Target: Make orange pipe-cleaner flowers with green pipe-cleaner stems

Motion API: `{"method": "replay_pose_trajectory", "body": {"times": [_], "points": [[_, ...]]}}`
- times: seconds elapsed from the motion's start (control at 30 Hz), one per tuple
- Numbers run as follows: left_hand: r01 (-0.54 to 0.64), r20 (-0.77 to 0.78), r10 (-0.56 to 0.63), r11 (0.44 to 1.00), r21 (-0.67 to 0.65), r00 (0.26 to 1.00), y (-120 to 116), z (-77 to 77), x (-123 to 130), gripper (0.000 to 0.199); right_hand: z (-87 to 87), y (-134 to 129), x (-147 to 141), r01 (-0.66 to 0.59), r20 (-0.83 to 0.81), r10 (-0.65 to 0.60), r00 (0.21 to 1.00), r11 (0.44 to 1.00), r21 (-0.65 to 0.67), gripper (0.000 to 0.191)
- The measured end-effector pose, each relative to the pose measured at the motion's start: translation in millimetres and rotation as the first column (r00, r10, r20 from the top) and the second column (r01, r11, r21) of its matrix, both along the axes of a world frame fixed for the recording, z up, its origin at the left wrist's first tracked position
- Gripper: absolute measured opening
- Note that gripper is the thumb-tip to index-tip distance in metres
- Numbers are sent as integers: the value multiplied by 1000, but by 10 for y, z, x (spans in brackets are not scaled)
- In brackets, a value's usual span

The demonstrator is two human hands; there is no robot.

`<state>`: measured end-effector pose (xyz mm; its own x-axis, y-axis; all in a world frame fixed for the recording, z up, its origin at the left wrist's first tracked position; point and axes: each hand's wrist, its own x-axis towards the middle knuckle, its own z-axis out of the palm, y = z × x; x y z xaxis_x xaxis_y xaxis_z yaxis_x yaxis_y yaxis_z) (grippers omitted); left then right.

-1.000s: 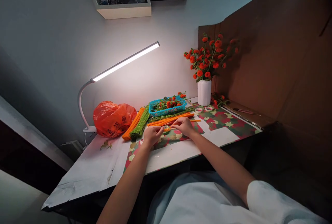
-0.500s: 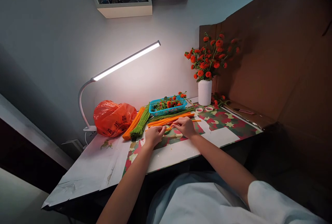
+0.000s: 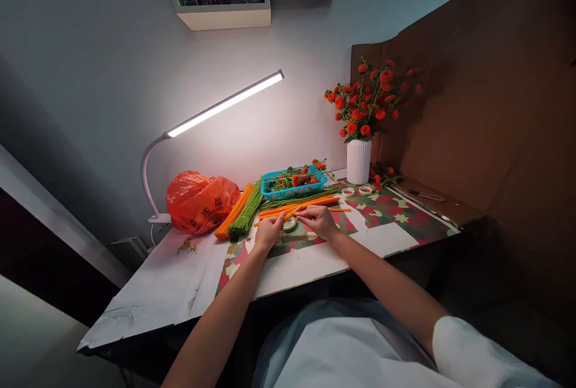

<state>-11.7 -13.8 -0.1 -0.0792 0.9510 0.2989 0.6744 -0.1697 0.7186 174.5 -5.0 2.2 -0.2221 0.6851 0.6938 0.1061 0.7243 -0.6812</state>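
Note:
My left hand (image 3: pixel 269 231) and my right hand (image 3: pixel 317 221) face each other over the table, fingertips pinched on a small orange piece (image 3: pixel 291 214) between them. Just beneath it a green tape roll (image 3: pixel 290 224) lies on the patterned sheet. Behind my hands are long orange stems (image 3: pixel 321 201), with thin green stems (image 3: pixel 279 202) beyond them. To the left, an orange bundle (image 3: pixel 236 213) and a green bundle (image 3: pixel 246 216) lie side by side. The blue basket (image 3: pixel 294 192) holds orange flowers with green stems.
An orange plastic bag (image 3: pixel 200 202) sits at the left, beside the clamp of a lit lamp (image 3: pixel 225 103). A white vase (image 3: pixel 359 162) of orange flowers stands at the back right, two tape rolls (image 3: pixel 348 192) before it. Brown cardboard (image 3: pixel 472 112) rises on the right.
My hands have drawn slightly closer together and lifted a little, and the green tape roll beneath them now shows more fully. The whole view has shifted slightly.

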Motion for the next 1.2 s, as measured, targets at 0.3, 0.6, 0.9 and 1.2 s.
{"method": "replay_pose_trajectory", "body": {"times": [0.3,0.6,0.9,1.2], "points": [[54,-161,-23,981,189,987,-62,98,-43,54,14,120,32,-143,-147,78,986,849,-509,35],[67,-499,78,961,267,863,-121,170,-106,51,-49,141,38,-87,-88,52,995,884,-459,33],[103,-589,70,961,256,805,-130,169,-89,47,-19,117,54,-19,46,40,998,925,-380,31],[-90,-569,195,974,207,799,-122,134,66,51,-69,83,17,294,129,-290,948,956,-16,22]]}}
